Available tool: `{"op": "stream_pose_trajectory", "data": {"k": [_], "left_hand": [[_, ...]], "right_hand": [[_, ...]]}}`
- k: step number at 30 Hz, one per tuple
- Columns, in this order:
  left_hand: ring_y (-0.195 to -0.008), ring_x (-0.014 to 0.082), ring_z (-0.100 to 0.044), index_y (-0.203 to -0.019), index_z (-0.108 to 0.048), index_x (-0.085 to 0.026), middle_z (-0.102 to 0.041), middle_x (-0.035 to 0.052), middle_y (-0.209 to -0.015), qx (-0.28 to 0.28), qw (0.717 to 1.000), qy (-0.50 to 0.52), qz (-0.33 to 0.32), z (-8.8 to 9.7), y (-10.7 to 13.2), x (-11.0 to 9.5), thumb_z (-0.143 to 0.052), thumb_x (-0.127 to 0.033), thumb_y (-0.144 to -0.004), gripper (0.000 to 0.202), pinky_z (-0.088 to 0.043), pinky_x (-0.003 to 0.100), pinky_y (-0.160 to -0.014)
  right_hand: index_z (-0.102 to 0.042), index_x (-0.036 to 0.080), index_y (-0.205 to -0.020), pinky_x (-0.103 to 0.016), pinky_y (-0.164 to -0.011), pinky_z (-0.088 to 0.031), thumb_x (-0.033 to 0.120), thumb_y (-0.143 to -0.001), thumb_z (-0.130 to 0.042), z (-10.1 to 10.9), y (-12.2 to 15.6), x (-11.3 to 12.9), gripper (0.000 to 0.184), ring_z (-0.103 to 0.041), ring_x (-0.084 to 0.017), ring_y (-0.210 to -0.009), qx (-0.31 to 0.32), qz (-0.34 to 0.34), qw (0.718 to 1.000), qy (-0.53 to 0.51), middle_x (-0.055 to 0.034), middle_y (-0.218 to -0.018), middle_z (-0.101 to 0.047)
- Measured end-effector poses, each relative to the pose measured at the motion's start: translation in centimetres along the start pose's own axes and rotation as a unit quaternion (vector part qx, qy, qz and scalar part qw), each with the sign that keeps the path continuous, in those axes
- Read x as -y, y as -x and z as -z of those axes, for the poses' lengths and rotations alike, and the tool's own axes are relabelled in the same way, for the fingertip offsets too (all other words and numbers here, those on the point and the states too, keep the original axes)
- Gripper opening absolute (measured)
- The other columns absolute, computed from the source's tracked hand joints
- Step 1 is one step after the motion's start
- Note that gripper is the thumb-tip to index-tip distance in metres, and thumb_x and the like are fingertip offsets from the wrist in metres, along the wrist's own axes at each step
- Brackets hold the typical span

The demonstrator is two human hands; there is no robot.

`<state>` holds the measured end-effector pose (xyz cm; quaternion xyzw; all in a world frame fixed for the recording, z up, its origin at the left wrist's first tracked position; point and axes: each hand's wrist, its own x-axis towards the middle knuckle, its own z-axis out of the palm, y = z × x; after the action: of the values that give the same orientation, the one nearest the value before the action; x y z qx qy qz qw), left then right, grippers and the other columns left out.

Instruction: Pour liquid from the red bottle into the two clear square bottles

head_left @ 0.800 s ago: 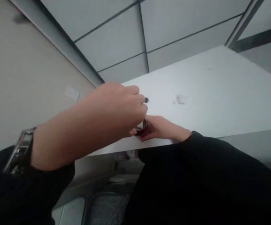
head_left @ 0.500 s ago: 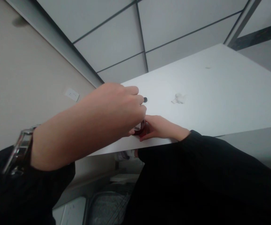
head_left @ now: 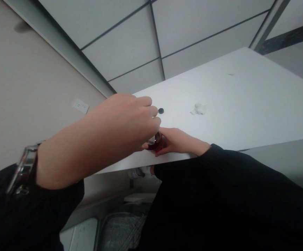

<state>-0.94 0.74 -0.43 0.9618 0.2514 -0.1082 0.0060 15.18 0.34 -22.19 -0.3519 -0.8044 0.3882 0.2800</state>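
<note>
Left hand (head_left: 115,132), metal watch (head_left: 23,167) at wrist, fingers curled shut, tips on top of small dark red glossy object (head_left: 159,143) | right hand (head_left: 179,141) wrapped around it at near edge of smooth white bench (head_left: 245,104) | beyond: flat black round disc (head_left: 161,111), crumpled white scrap (head_left: 198,109) | no legible writing

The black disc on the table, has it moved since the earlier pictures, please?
No. The black disc keeps its distance from the white scrap; only the view shifted.
</note>
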Motion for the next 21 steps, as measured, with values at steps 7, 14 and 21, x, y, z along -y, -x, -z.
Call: {"op": "stream_pose_trajectory", "data": {"k": [7, 14, 21], "left_hand": [[-0.105, 0.0338, -0.072, -0.095, -0.076, -0.027, -0.072, 0.0038, -0.092, -0.032, 0.999, 0.027, 0.031, -0.4, 1.3, 1.0, -0.056, -0.067, -0.093, 0.044, -0.058, 0.054, -0.094], [-0.117, 0.0338, -0.072, -0.13, -0.07, -0.033, -0.074, 0.0054, -0.13, -0.041, 0.998, -0.011, 0.054, -1.0, 3.8, 2.2, -0.063, -0.063, -0.094, 0.047, -0.06, 0.045, -0.091], [-0.124, 0.032, -0.068, -0.141, -0.064, -0.031, -0.07, 0.0077, -0.141, -0.051, 0.997, 0.002, 0.049, -2.4, 5.2, 3.1, -0.06, -0.064, -0.097, 0.054, -0.057, 0.044, -0.098]], "right_hand": [[-0.042, 0.028, -0.157, -0.04, -0.1, -0.053, 0.05, -0.074, -0.09, -0.1, 0.1, 0.0, 0.098, -0.07, -0.032, -0.121, -0.002, 0.01, 1.0, -0.003, -0.0093, -0.14, -0.069], [-0.046, 0.033, -0.154, -0.04, -0.1, -0.053, 0.051, -0.074, -0.09, -0.1, 0.4, -0.1, 0.093, -0.069, -0.033, -0.124, -0.002, 0.007, 1.0, -0.015, -0.0066, -0.143, -0.068], [-0.048, 0.035, -0.153, -0.04, -0.095, -0.054, 0.05, -0.072, -0.09, 0.2, 0.5, 0.0, 0.092, -0.071, -0.032, -0.116, 0.006, -0.005, 1.0, -0.022, -0.0045, -0.136, -0.071]]}}
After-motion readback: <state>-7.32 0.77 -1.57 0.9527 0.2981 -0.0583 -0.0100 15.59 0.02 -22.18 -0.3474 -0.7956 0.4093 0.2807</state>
